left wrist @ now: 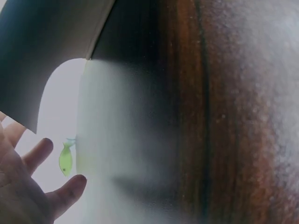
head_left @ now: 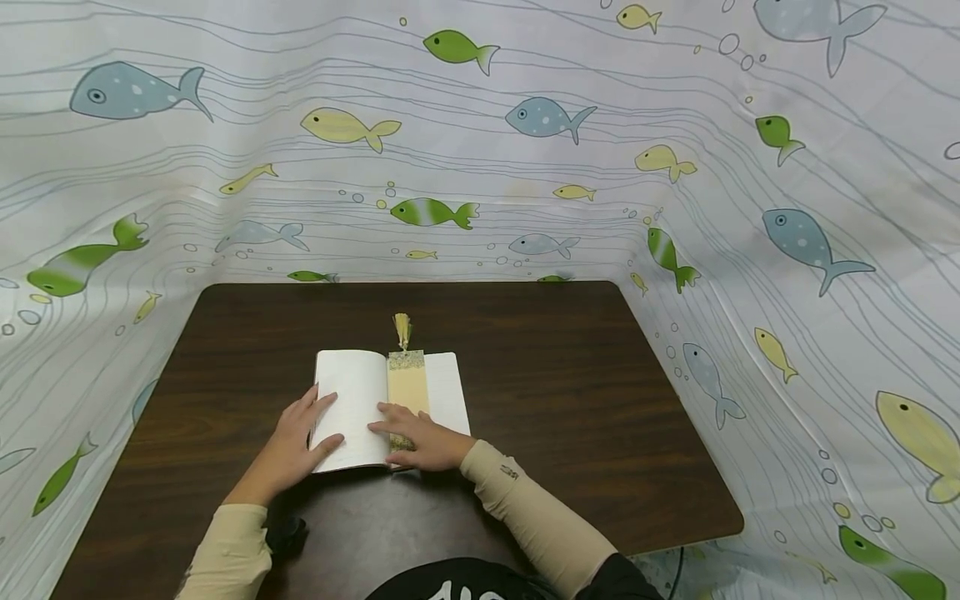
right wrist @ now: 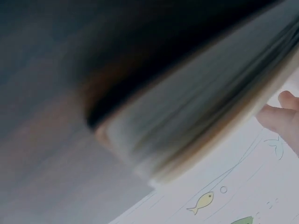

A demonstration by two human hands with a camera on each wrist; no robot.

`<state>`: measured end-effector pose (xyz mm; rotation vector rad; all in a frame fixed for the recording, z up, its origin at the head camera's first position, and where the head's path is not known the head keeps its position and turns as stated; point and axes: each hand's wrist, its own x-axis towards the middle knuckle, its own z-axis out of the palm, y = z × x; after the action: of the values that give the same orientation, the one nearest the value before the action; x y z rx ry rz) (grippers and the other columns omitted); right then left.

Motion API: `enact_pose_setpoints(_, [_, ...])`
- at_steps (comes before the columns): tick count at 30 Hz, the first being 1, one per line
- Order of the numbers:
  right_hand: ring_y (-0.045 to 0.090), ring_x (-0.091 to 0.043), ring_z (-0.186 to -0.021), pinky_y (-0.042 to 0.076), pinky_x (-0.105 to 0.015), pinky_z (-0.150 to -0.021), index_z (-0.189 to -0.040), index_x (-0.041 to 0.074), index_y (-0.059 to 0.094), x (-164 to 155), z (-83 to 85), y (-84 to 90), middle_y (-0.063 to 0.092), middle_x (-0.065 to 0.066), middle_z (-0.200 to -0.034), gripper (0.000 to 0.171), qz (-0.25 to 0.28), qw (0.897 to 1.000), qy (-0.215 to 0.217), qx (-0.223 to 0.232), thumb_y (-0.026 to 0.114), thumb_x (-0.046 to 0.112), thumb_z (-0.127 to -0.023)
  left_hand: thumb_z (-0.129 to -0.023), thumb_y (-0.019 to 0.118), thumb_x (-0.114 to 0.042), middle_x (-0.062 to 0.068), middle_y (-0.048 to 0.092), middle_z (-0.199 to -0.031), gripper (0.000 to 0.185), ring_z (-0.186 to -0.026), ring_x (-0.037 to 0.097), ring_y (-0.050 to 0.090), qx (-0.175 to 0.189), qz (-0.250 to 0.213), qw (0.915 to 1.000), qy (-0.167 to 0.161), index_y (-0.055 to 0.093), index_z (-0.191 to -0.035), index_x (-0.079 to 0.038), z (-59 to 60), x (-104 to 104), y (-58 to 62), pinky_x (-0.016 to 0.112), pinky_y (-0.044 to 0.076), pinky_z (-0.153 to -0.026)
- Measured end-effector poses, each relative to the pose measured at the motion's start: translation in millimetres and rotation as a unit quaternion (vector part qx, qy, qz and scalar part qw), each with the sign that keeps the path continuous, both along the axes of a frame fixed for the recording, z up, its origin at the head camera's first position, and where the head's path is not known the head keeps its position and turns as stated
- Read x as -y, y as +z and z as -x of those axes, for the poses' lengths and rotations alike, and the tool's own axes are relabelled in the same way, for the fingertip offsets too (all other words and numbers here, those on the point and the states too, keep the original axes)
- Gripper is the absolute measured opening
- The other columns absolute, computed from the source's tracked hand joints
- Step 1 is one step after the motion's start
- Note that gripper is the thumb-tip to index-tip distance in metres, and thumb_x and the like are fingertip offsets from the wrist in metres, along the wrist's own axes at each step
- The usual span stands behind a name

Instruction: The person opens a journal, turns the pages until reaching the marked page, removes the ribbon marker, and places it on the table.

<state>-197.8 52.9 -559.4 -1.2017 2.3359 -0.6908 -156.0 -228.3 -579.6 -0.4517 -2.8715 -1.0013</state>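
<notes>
An open book [head_left: 348, 417] with blank white pages lies on the dark wooden table. Along its gutter and over part of the right page lies a yellowish bookmark [head_left: 408, 387], its tassel [head_left: 402, 329] reaching past the top edge. My left hand [head_left: 296, 433] rests at the left page's outer edge, fingers and thumb spread. Across the bookmark's lower part lies my right hand [head_left: 423, 437], fingers extended toward the left page. The right wrist view shows the book's page edges [right wrist: 196, 112], blurred, with fingertips beyond. In the left wrist view, the left hand's fingers [left wrist: 67, 193] are apart.
The table [head_left: 562, 400] extends around the book on all sides. A white curtain [head_left: 480, 167] printed with fish surrounds the table at the back and sides. A small black object [head_left: 288, 535] is by the left sleeve.
</notes>
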Motion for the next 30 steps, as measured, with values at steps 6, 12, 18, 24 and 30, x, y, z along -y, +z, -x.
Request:
enact_pose_setpoints(6, [0.014,-0.027,-0.156,0.022,-0.039,-0.122,-0.158,0.011,0.038,-13,9.0,-7.2,0.018,-0.015,-0.168,0.061,0.006,0.999,-0.034,-0.018,0.063,0.019,-0.103,-0.094,0.072,-0.038,0.024,0.015,-0.166,0.071,-0.138,0.058,0.022,-0.023,0.008,0.9997,0.005,0.046,-0.150,-0.003,-0.6,-1,-0.7,0.078,0.030,-0.096])
enact_pose_setpoints(12, [0.019,-0.030,-0.154,0.025,-0.036,-0.121,-0.156,0.006,0.039,-26,14.6,-8.6,0.020,-0.017,-0.167,0.061,-0.011,0.998,-0.064,-0.015,0.064,0.012,-0.101,-0.095,0.070,-0.039,0.026,0.018,-0.165,0.071,-0.138,0.057,0.023,-0.004,0.012,0.9999,0.001,0.044,-0.151,-0.003,-2.3,-1,3.3,0.078,0.030,-0.098])
enact_pose_setpoints(18, [0.026,-0.027,-0.152,0.029,-0.032,-0.119,-0.154,0.004,0.042,-26,14.4,-10.2,0.026,-0.016,-0.165,0.058,-0.023,0.997,-0.065,-0.046,0.064,0.011,-0.101,-0.096,0.069,-0.040,0.029,0.021,-0.163,0.072,-0.138,0.057,0.024,0.009,0.012,0.9999,-0.002,0.044,-0.150,-0.001,-2.7,-1,3.5,0.078,0.030,-0.098])
enact_pose_setpoints(24, [0.043,-0.024,-0.144,0.034,-0.031,-0.117,-0.145,0.006,0.055,-24,14.3,-8.6,0.046,-0.011,-0.155,0.043,0.017,0.984,-0.134,-0.116,0.059,0.009,-0.103,-0.095,0.070,-0.041,0.028,0.021,-0.163,0.072,-0.138,0.056,0.024,0.011,0.019,0.9998,0.000,0.044,-0.151,-0.002,-2.8,0,2.6,0.078,0.030,-0.098])
enact_pose_setpoints(30, [0.057,-0.028,-0.117,0.052,-0.036,-0.092,-0.131,0.008,0.067,-18,16.8,-7.8,0.060,-0.011,-0.132,0.038,0.007,0.938,-0.292,-0.187,0.071,0.025,-0.097,-0.095,0.070,-0.042,0.028,0.021,-0.163,0.073,-0.138,0.056,0.024,0.013,0.021,0.9997,-0.002,0.044,-0.151,-0.002,-2.7,1,3.8,0.078,0.031,-0.098])
